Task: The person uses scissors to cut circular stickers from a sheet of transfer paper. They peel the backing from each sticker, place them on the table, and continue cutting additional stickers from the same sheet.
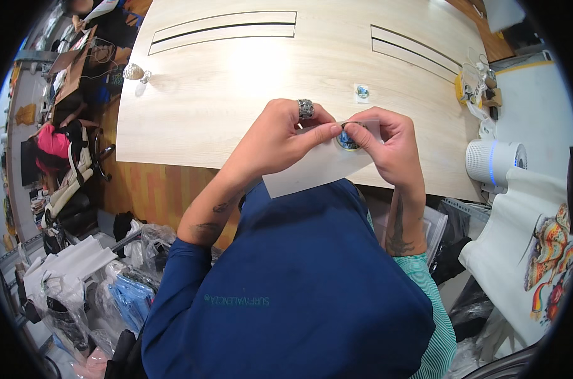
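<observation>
Between my two hands, over the near edge of a pale wooden table (196,109), is a whitish sheet (310,166) with a round dark blue picture sticker (348,140) near its upper right part. My left hand (291,137), with a wide metal ring on one finger, pinches the sheet at the sticker's left rim. The thumb of my right hand (386,139) lies over the sticker's upper right, its fingers curled behind the sheet. The thumb tips nearly meet. Past my right hand, a small square piece with a similar round sticker (362,92) lies flat on the table.
A silvery ornament (134,72) stands at the table's left edge. At the right edge are a yellow basket (461,89) and a white cylindrical appliance (490,158) with a blue light. Plastic-wrapped clothes (130,293) are at lower left. A person in pink (54,144) sits far left.
</observation>
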Motion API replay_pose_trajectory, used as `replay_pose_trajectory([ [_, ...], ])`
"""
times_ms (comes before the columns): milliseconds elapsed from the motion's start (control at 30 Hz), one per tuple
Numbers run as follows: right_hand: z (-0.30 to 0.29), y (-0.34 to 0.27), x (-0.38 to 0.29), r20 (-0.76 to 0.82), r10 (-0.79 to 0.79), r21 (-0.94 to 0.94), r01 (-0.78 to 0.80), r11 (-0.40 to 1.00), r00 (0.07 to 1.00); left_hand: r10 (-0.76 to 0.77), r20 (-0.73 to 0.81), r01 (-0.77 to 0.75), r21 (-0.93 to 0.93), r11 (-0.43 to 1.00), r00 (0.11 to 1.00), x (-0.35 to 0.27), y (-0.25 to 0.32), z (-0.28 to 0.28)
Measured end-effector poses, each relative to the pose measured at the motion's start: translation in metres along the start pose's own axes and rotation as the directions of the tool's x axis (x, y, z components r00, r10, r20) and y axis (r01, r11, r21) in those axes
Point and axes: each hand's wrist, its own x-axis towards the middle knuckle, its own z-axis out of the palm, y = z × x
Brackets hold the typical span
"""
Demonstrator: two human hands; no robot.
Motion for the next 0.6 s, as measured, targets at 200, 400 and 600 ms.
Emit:
replay_pose_trajectory([
  [200,-0.005,-0.002,0.002,-0.047,0.007,0.054,-0.004,0.999,0.999,0.001,0.02,-0.001,0.003,1.0,1.0,0.005,-0.002,-0.006],
  [400,-0.011,0.0,0.001,-0.161,-0.043,0.043,0.051,0.998,0.986,0.032,-0.048,-0.022,0.205,0.978,0.998,0.006,0.002,-0.015],
  [600,-0.024,0.009,0.002,-0.255,-0.08,0.019,0.088,0.996,0.964,0.15,-0.11,-0.087,0.441,0.893,0.982,0.009,-0.007,-0.022],
])
